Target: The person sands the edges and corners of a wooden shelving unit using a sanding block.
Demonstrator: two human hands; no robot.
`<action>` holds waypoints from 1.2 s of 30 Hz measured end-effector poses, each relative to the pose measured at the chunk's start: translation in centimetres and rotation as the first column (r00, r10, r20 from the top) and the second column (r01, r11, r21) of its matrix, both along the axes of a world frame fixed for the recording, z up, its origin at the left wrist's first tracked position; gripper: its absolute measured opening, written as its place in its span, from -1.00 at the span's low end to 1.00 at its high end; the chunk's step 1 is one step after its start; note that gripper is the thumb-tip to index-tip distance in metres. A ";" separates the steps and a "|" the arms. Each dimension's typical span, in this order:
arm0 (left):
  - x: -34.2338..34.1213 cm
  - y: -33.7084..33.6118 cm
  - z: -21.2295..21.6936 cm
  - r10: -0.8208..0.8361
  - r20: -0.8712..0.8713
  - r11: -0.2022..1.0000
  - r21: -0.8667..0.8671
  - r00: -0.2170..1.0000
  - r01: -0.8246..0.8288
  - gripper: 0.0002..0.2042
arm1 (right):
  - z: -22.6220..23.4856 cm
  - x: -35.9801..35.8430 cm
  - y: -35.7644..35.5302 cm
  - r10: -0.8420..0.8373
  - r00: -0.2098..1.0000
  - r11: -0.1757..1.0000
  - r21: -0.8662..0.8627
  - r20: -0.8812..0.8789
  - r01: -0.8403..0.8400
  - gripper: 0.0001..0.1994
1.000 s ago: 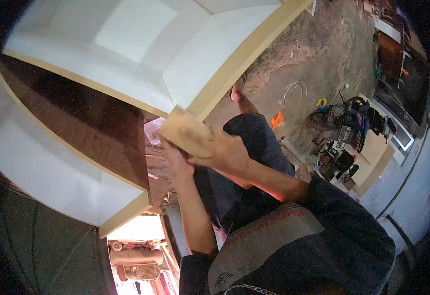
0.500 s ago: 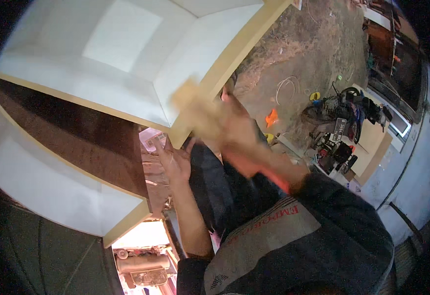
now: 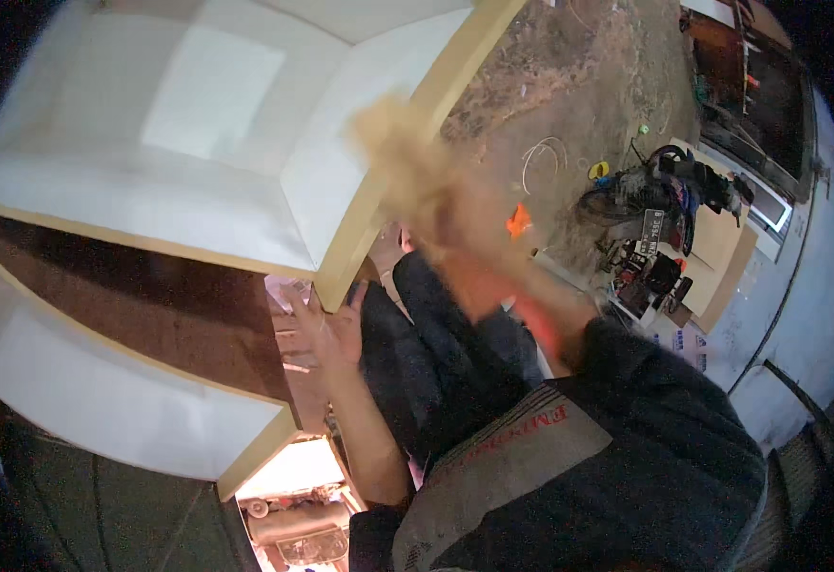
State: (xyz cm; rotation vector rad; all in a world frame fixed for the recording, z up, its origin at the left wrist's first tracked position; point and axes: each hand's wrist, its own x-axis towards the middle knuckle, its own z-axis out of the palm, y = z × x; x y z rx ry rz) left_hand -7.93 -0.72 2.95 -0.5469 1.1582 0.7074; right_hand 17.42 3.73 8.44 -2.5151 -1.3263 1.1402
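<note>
Right hand [image 3: 455, 224], blurred, grips tan block [image 3: 393, 133] against cabinet edge [image 3: 436, 105]; left hand [image 3: 326, 329] open.

The right hand [image 3: 455, 224] and the tan block [image 3: 393, 133] it grips smear into motion blur; fingers cannot be told apart. Right of it, the tools [image 3: 650, 224] are too small to identify.
</note>
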 end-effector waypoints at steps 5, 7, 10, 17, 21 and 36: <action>0.5 0.0 0.6 -0.210 -0.261 0.962 0.118 0.942 0.247 -0.29 | 2.7 -6.2 -4.5 0.452 0.871 0.870 -0.121 -0.192 -0.478 -0.37; -0.1 -0.1 -0.2 -0.117 -0.081 0.990 0.075 0.990 0.123 -0.24 | 1.7 -1.5 -2.9 0.425 0.903 0.903 -0.097 0.069 -0.418 -0.42; 0.2 0.2 0.0 -0.123 -0.071 0.991 0.053 0.990 0.126 -0.21 | 0.5 7.9 3.7 0.111 0.901 0.979 0.110 0.419 -0.172 -0.41; 0.2 0.2 0.2 -0.116 -0.056 0.992 0.035 0.992 0.118 -0.23 | 1.2 -5.9 -4.3 0.370 0.917 0.916 -0.105 -0.150 -0.387 -0.44; 1.0 0.7 0.6 -0.229 -0.239 0.972 -0.006 0.944 0.234 -0.27 | 2.5 -5.3 -2.7 0.415 0.904 0.898 -0.114 -0.100 -0.425 -0.44; 4.0 0.9 1.2 -0.203 -0.772 0.968 -0.064 0.602 0.244 -0.35 | 4.2 7.1 4.9 0.244 0.946 0.890 -0.337 -0.213 -0.305 -0.44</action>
